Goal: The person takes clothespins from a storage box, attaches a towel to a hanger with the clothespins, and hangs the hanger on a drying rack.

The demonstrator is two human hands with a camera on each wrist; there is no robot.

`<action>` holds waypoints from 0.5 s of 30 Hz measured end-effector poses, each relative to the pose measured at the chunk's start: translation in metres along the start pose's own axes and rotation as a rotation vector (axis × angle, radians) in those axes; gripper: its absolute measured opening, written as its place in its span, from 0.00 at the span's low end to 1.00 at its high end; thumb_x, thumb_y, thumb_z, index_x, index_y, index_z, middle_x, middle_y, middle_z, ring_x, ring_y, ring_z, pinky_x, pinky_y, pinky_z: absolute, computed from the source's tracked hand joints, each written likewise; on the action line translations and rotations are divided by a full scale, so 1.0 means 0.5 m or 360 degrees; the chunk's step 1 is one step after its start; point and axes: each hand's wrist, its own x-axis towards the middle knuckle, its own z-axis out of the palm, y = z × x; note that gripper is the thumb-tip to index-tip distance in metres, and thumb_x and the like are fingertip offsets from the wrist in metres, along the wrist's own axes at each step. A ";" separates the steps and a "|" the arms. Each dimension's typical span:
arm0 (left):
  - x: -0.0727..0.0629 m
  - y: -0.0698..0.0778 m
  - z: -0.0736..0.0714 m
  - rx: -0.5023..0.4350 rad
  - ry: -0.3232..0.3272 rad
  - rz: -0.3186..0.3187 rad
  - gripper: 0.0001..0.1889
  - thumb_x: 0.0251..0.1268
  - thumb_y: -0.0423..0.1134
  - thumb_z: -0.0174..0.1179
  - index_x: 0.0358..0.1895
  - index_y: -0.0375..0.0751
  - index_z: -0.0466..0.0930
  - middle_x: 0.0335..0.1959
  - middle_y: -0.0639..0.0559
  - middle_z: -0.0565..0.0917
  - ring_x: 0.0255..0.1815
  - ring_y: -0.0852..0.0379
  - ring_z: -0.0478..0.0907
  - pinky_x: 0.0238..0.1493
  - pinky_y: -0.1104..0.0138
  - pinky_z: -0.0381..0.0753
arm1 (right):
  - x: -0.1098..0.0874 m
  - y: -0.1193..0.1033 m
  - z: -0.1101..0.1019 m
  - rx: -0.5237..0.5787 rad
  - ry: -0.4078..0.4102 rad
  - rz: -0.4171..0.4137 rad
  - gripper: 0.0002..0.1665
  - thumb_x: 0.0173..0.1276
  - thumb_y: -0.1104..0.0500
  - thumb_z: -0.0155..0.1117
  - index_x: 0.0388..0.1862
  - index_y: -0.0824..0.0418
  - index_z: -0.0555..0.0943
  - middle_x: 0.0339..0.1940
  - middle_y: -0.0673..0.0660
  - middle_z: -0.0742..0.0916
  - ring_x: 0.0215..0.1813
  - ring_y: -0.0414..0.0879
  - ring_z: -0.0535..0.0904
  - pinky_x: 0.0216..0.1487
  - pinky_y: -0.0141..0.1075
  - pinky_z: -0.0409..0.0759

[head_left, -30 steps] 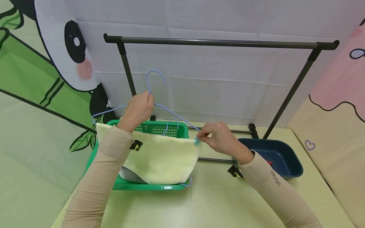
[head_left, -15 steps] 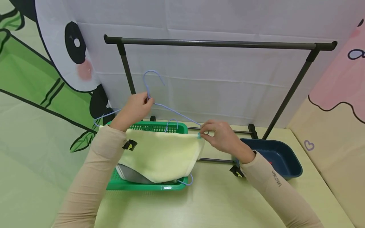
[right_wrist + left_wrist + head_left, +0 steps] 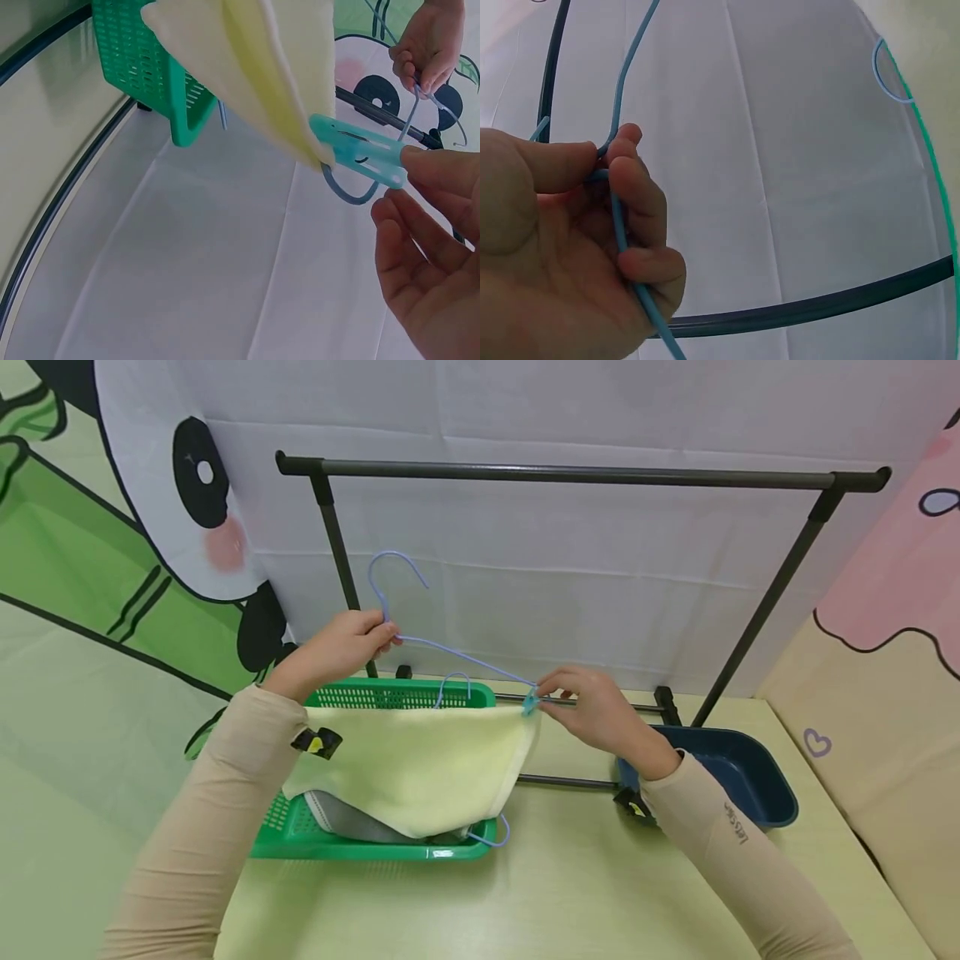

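Note:
My left hand (image 3: pixel 337 645) pinches a light-blue wire hanger (image 3: pixel 465 657) at the neck, just under its hook. A pale yellow towel (image 3: pixel 412 760) hangs from the hanger, its left part behind my left forearm. At the towel's right corner, my right hand (image 3: pixel 596 708) pinches the tail of a turquoise clothespin (image 3: pixel 358 147) between thumb and fingertips. In the right wrist view the clothespin's front end overlaps the towel edge, beside the hanger's curved end. The left wrist view shows thumb and fingers around the hanger wire.
Below the towel stands a green basket (image 3: pixel 367 852) with grey cloth (image 3: pixel 360 822) and another blue hanger (image 3: pixel 504 835) in it. Behind rises a black garment rack (image 3: pixel 555 473). A dark blue basin (image 3: pixel 738 777) stands at the right on the table (image 3: pixel 570 893).
My left hand has shifted left and slightly down, tilting the hanger's hook leftward. My right hand has moved slightly right and up, and the towel's right corner has risen with it.

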 end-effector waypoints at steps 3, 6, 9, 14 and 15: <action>0.000 -0.004 -0.001 -0.0005 0.0012 -0.0004 0.18 0.78 0.43 0.39 0.37 0.35 0.73 0.36 0.43 0.76 0.28 0.49 0.64 0.30 0.62 0.64 | -0.002 0.009 -0.005 -0.0019 0.0012 -0.0030 0.07 0.57 0.67 0.71 0.36 0.61 0.85 0.40 0.53 0.85 0.41 0.47 0.81 0.37 0.36 0.79; -0.002 -0.003 -0.005 -0.0007 0.0014 -0.0009 0.18 0.78 0.44 0.39 0.35 0.35 0.72 0.40 0.42 0.77 0.36 0.46 0.69 0.34 0.59 0.66 | -0.011 0.021 -0.014 -0.0063 -0.0021 -0.0012 0.06 0.58 0.66 0.70 0.35 0.59 0.85 0.38 0.52 0.85 0.39 0.46 0.80 0.37 0.36 0.79; -0.005 0.003 -0.011 -0.0049 0.0029 -0.0020 0.17 0.78 0.43 0.39 0.35 0.34 0.72 0.42 0.40 0.77 0.47 0.44 0.71 0.42 0.56 0.66 | -0.025 0.036 -0.026 -0.0116 -0.0102 0.0072 0.05 0.61 0.64 0.68 0.36 0.58 0.85 0.37 0.50 0.84 0.38 0.45 0.80 0.39 0.39 0.78; -0.010 0.015 -0.022 -0.0073 0.0072 -0.0006 0.18 0.78 0.43 0.39 0.37 0.33 0.72 0.40 0.40 0.76 0.47 0.44 0.70 0.42 0.56 0.64 | -0.049 0.066 -0.050 -0.0151 -0.0271 0.0262 0.05 0.65 0.61 0.65 0.39 0.58 0.84 0.37 0.50 0.84 0.40 0.46 0.80 0.41 0.44 0.78; -0.011 0.018 -0.024 -0.0074 0.0085 -0.0005 0.18 0.78 0.44 0.39 0.38 0.33 0.72 0.39 0.41 0.75 0.46 0.45 0.70 0.41 0.56 0.64 | -0.055 0.073 -0.054 -0.0146 -0.0298 0.0297 0.05 0.65 0.61 0.65 0.39 0.58 0.85 0.36 0.50 0.84 0.40 0.46 0.80 0.41 0.44 0.78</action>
